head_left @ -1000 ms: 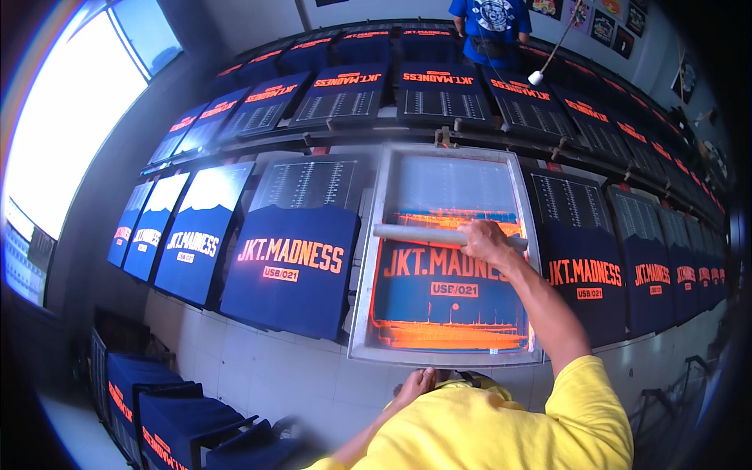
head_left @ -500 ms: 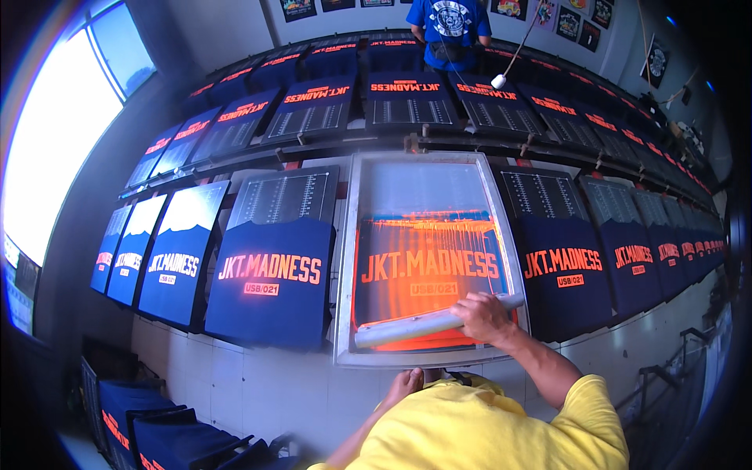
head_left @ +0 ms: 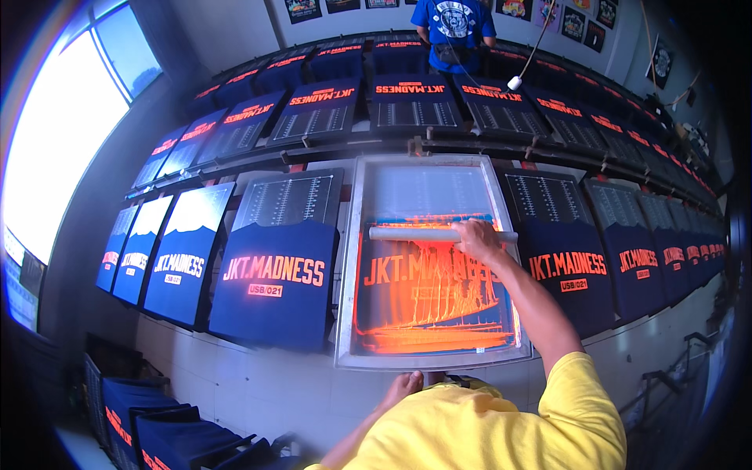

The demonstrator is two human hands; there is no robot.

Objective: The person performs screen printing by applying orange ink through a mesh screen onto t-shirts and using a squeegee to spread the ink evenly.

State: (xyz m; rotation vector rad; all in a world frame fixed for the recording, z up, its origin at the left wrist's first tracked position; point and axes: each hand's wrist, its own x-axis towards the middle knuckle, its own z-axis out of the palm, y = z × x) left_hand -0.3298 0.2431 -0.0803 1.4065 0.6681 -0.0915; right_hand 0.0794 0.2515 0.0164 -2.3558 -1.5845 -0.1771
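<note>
My right hand (head_left: 476, 239) is closed around the right part of a long grey squeegee (head_left: 407, 233), which lies across a framed printing screen (head_left: 348, 313). Orange ink (head_left: 439, 341) is smeared over the lower mesh and runs in streaks below the squeegee. Large lettering shows through the mesh. Under the screen, the item being printed is mostly hidden. Just beyond the screen's near edge, close to my body, my left hand (head_left: 406, 384) is curled closed; whatever its fingers may hold is hidden.
Boards with dark blue printed shirts flank the screen, among them a left shirt (head_left: 270, 305) and a right shirt (head_left: 576, 294). A rail (head_left: 313, 149) separates them from more rows behind. A person in a blue shirt (head_left: 453, 31) stands there. Stacked dark panels (head_left: 141, 399) sit lower left.
My right hand has pushed the squeegee from the screen's near end to beyond the lettering, and it now lies level. Ink streaks show on the mesh behind it. My left hand stays near the frame.
</note>
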